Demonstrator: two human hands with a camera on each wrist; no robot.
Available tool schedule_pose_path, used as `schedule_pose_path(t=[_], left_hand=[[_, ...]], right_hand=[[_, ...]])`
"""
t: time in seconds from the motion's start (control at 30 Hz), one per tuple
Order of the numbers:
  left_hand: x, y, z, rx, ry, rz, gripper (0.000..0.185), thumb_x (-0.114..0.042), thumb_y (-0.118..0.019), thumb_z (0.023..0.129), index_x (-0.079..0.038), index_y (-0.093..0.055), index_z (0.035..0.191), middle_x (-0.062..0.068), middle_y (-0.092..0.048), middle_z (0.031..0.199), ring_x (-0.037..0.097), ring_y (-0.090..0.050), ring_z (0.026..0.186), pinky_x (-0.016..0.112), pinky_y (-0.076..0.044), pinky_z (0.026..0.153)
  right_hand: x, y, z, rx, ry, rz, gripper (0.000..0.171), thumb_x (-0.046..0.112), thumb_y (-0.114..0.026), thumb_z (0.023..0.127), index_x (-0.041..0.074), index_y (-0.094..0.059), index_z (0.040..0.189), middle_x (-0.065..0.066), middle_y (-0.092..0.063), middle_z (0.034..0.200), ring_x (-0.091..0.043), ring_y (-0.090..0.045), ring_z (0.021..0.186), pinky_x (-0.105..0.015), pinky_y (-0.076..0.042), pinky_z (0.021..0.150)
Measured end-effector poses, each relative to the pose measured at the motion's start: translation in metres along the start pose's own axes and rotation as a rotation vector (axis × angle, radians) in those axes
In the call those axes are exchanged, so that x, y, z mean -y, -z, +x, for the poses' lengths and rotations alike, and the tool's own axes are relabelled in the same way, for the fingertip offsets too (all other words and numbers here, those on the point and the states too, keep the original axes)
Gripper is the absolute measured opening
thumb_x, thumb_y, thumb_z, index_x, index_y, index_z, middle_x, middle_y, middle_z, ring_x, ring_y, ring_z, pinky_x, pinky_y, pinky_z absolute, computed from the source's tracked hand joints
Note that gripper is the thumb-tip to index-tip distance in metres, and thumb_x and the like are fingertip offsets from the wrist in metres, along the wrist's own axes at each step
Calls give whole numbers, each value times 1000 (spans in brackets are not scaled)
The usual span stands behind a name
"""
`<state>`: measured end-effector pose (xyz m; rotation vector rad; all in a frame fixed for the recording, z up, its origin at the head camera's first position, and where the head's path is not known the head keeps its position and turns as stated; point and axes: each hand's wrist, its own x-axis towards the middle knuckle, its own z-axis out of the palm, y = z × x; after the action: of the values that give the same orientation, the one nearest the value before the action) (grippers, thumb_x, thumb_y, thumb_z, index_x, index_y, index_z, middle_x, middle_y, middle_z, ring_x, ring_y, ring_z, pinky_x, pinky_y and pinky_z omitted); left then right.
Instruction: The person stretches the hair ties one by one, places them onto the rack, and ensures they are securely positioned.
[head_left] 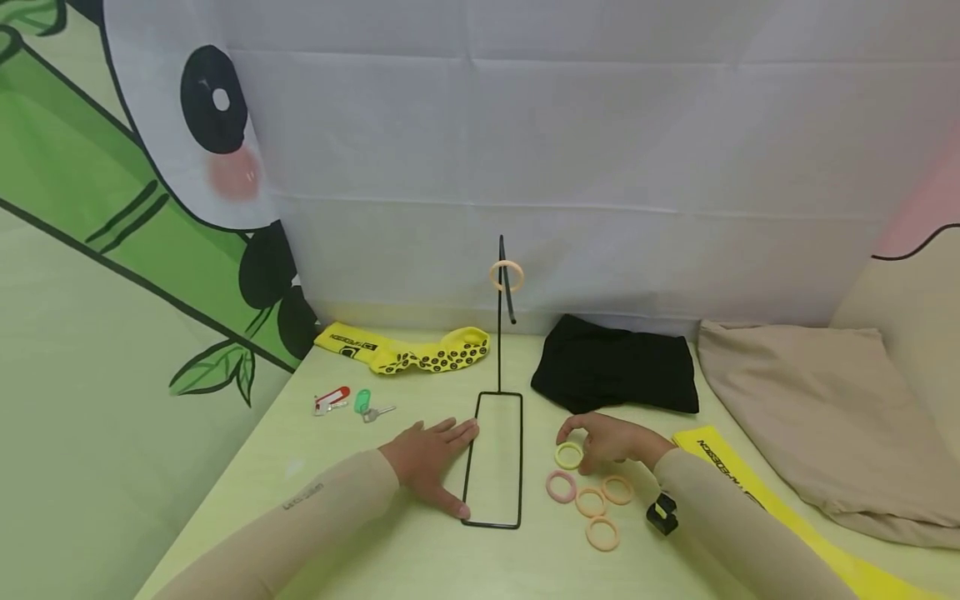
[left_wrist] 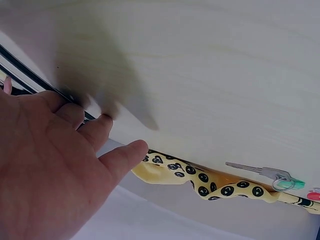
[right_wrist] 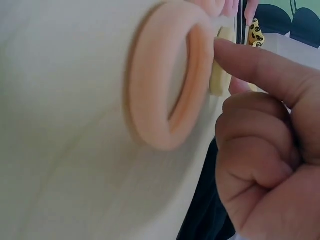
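Note:
A black wire stand (head_left: pixel 499 354) with a rectangular base rises in the middle of the table, an orange ring (head_left: pixel 521 277) hanging on its top arm. My left hand (head_left: pixel 431 467) lies spread over the left side of that base, fingertips and thumb on the rod. To the stand's right, my right hand (head_left: pixel 611 440) pinches a small yellow ring (head_left: pixel 568 467) between thumb and index finger, close over the table. In the right wrist view its other fingers are curled in. Around it lie a pink ring (head_left: pixel 548 487) and three orange rings (head_left: pixel 603 548).
Behind lie a yellow patterned cloth (head_left: pixel 427 354) and folded black fabric (head_left: pixel 615 362). Keys with a green tag (head_left: pixel 363 401) and a red tag (head_left: pixel 333 396) are at left. Beige fabric (head_left: pixel 810 417) and a yellow strip (head_left: pixel 795 508) are at right, near a small black object (head_left: pixel 662 515).

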<state>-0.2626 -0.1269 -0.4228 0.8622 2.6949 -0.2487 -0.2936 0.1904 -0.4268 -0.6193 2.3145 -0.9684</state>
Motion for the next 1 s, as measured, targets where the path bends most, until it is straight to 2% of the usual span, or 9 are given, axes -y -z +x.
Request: schedule_pose_path(t=[0.13,0.27,0.5,0.7,0.9,1.0], left_hand=[[-1,1,-1,-2,1,-7,121,-89,-47,58,-21,-11,150,-5,-10,157,25,-18,143,56,-27,107],[-2,3,-2,-2,2,-12,120,-88,-48,58,-20,-13,150,-4,-11,157,25,-19,142,56,-27,106],[-2,2,-2,-5,-7,-13,119,-87,-49,59,-20,-13,150,-4,-11,157,26,-20,142,56,-28,106],[-1,0,-2,-7,-13,-23,118,-86,-49,60,-19,-13,150,-4,-11,157,26,-20,142,56,-28,106],[0,-2,-1,-18,-18,-23,119,-87,-49,60,-19,-12,150,-3,-11,157,26,-19,142,57,-28,105],[0,-1,-1,-17,-19,-22,119,-87,-48,60,-19,-12,150,-4,-10,157,26,-18,143,57,-28,106]], right_hand=[[2,0,-1,-20,21,-23,41,-5,-69,68,8,-59,106,7,-30,52,-7,-25,43,-19,-24,42],[4,3,-3,-78,43,-23,35,0,-71,72,4,-59,105,7,-33,52,-7,-29,45,-20,-27,46],[14,9,-15,-279,101,64,35,11,-73,77,3,-58,107,7,-27,48,-7,-24,42,-21,-28,43],[44,8,-31,-454,147,115,37,9,-73,76,3,-56,109,6,-25,49,-6,-23,42,-21,-24,42],[89,2,-52,-638,310,53,34,8,-73,76,12,-57,105,7,-25,46,-2,-22,39,-20,-23,40],[112,-3,-61,-786,512,-36,36,5,-74,73,14,-58,103,8,-23,44,3,-20,39,-18,-21,39]])
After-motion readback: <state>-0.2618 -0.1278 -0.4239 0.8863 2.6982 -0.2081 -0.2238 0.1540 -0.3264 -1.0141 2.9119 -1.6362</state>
